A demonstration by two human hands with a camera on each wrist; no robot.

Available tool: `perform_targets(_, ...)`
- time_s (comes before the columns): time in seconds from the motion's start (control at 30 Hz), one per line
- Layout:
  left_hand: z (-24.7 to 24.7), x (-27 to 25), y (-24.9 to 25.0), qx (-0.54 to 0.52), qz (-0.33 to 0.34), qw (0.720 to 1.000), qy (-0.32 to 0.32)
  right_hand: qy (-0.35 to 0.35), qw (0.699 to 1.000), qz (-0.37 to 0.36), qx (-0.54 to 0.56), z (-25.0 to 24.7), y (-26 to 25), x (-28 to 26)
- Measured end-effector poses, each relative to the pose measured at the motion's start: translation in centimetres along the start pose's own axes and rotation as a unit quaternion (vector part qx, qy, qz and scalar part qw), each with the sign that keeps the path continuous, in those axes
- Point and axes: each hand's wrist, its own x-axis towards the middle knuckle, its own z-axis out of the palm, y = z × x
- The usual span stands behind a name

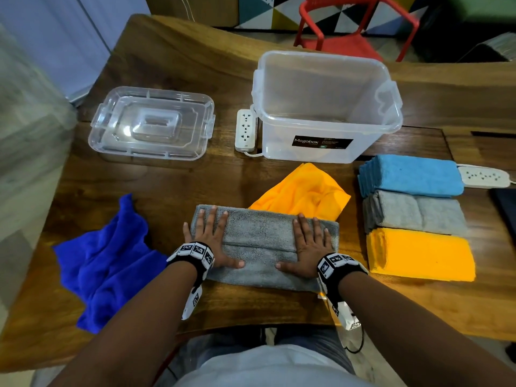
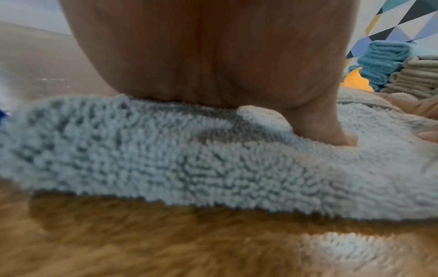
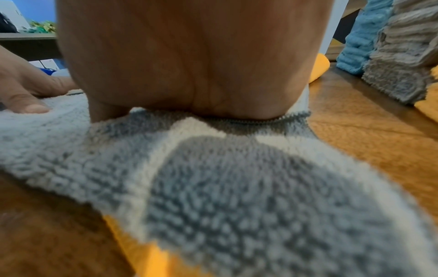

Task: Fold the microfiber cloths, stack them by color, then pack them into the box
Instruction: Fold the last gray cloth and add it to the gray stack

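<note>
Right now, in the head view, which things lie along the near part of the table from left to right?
Dark blue cloth → left hand → grey cloth → right hand → folded orange stack.

Person, bare forearms: each wrist is wearing a black band (image 1: 195, 254) ringed with white blocks bearing black square-code markers. A white marker-printed tab is hanging below each band; a thin black cable (image 1: 356, 343) is trailing from the right one.
</note>
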Motion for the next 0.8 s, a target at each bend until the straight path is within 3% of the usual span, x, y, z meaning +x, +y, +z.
perform_targets(0.23,-0.6,-0.8,-0.1,-0.068,0.01,0.996,0.053,0.034,0.999,-0.003,0.013,-1.5,-0.2,-0.6)
perform_targets(0.33,-1.1,-1.4,-1.2,-0.214,-0.079,0.955,0.19,0.132,0.991,0.007,0.039,-3.3,0.5,-0.6)
perform_targets(0.4,-1.1,-1.6,-2.3,-0.29,-0.159,0.923,0.196,0.156,0.987,0.033,0.036,-4.6,1.3,-0.5)
perform_targets(0.5,-0.7,-1.5,-3.4,-0.294,-0.176,0.928,0.149,0.094,0.994,0.048,-0.001,-5.6,2.0,-0.6)
perform_targets(0.63,-0.2,-1.2,-3.2,-0.26,-0.16,0.945,0.117,0.055,0.996,0.03,0.062,-6.1,1.8,-1.5)
perform_targets(0.8,-0.5,-0.9,-2.0,-0.234,-0.166,0.949,0.134,-0.005,0.988,0.0,0.155,-6.2,0.8,-2.4)
